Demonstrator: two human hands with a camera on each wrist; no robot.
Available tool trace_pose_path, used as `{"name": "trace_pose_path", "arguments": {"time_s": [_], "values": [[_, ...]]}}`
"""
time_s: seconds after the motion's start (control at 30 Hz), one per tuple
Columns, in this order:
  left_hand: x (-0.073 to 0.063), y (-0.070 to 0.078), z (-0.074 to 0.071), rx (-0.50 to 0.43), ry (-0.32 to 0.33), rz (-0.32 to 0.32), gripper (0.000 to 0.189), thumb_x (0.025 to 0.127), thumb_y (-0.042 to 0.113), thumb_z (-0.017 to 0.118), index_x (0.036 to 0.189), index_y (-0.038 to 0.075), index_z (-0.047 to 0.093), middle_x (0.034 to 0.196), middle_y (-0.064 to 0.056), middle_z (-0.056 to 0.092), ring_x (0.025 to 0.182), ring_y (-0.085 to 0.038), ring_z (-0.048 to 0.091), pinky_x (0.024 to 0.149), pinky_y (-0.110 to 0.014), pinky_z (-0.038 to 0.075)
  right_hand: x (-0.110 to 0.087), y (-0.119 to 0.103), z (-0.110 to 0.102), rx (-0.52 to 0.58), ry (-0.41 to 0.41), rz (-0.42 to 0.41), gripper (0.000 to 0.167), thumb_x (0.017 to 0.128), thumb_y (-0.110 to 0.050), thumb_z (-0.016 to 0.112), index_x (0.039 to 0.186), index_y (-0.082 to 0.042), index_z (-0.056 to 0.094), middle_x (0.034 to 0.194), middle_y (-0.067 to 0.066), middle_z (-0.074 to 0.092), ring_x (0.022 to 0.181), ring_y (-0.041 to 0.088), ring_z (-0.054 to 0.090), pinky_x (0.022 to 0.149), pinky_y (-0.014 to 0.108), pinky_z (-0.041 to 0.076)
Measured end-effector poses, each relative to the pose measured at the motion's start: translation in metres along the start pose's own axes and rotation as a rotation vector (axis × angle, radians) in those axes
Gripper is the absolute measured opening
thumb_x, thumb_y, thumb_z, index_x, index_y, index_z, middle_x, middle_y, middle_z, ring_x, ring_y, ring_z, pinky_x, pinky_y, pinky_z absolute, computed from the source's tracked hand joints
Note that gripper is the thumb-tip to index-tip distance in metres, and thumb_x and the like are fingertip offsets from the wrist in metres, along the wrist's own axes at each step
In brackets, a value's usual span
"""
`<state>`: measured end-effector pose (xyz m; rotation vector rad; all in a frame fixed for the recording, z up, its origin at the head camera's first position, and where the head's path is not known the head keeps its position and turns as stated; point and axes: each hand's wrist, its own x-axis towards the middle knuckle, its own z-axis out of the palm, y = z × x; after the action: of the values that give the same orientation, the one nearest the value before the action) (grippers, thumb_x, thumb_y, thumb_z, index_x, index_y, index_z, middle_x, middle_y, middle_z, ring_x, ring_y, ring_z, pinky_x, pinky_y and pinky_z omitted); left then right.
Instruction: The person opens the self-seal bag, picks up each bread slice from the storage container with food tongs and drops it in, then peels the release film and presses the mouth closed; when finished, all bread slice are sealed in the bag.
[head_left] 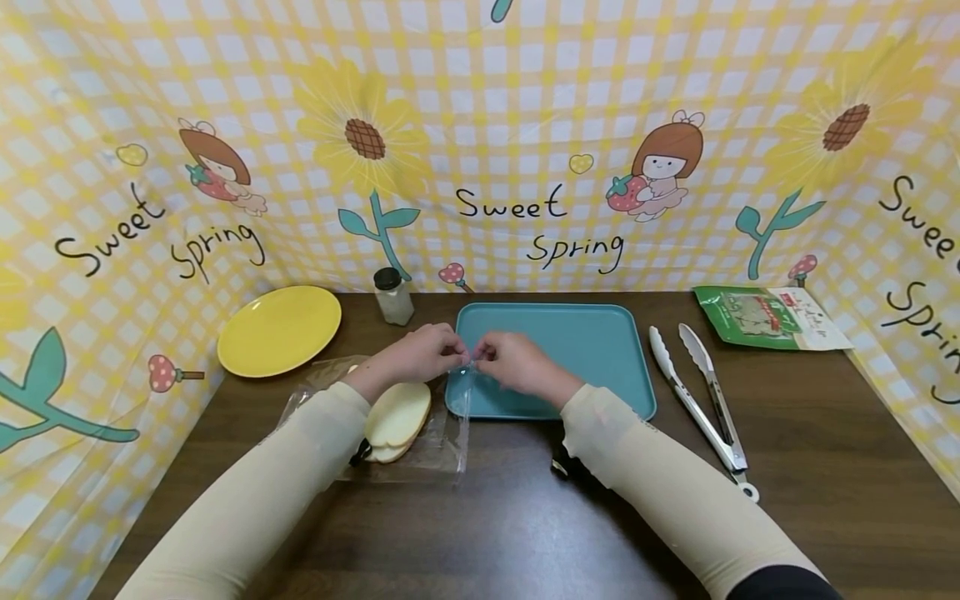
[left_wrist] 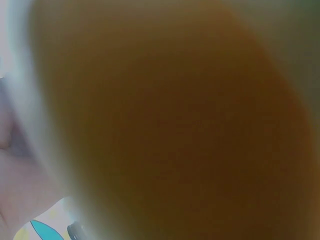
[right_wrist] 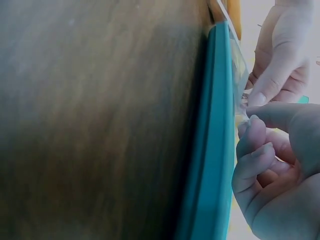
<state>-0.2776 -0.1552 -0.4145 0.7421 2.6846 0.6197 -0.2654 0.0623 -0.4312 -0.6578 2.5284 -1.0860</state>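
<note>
Both hands meet over the left edge of a blue-green tray (head_left: pixel 555 358). My left hand (head_left: pixel 426 354) pinches the edge of a clear plastic bag (head_left: pixel 450 442) between thumb and fingers. Right beside it, my right hand (head_left: pixel 517 360) pinches the same bag edge with its fingers curled, as the right wrist view also shows at the thin film (right_wrist: pixel 239 75). Pale bread slices (head_left: pixel 399 417) with a brown crust lie in the bag, below my left wrist and partly hidden by the sleeve. A large blurred brown shape (left_wrist: pixel 175 130) fills most of the left wrist view.
A yellow plate (head_left: pixel 281 332) lies at the back left, with a black-capped shaker (head_left: pixel 393 297) to its right. Metal tongs (head_left: pixel 701 400) with white tips lie right of the tray. A green and white food packet (head_left: pixel 768 318) is at the back right, before the checked cloth backdrop.
</note>
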Motion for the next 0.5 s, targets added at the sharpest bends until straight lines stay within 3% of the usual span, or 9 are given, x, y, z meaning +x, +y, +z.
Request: {"name": "trace_pose_path", "arguments": {"time_s": [0.27, 0.5], "values": [[0.0017, -0.0043, 0.0010, -0.041, 0.013, 0.054, 0.022, 0.108, 0.019, 0.063, 0.114, 0.007, 0.080, 0.113, -0.011, 0.067, 0.102, -0.021, 0.059, 0.087, -0.034, 0.051, 0.0006, 0.0013, 0.0026, 0.021, 0.037, -0.036, 0.006, 0.105, -0.014, 0.067, 0.108, -0.010, 0.071, 0.099, 0.008, 0.073, 0.061, 0.013, 0.063, 0.058, 0.027, 0.057], [-0.0001, -0.0051, 0.0005, -0.082, 0.000, 0.036, 0.024, 0.109, 0.021, 0.061, 0.116, 0.007, 0.080, 0.121, -0.013, 0.067, 0.109, -0.024, 0.060, 0.093, -0.038, 0.052, -0.0016, 0.0014, 0.0016, 0.035, 0.045, -0.059, 0.004, 0.105, -0.014, 0.068, 0.107, -0.010, 0.070, 0.099, 0.008, 0.072, 0.061, 0.014, 0.062, 0.058, 0.027, 0.056]]}}
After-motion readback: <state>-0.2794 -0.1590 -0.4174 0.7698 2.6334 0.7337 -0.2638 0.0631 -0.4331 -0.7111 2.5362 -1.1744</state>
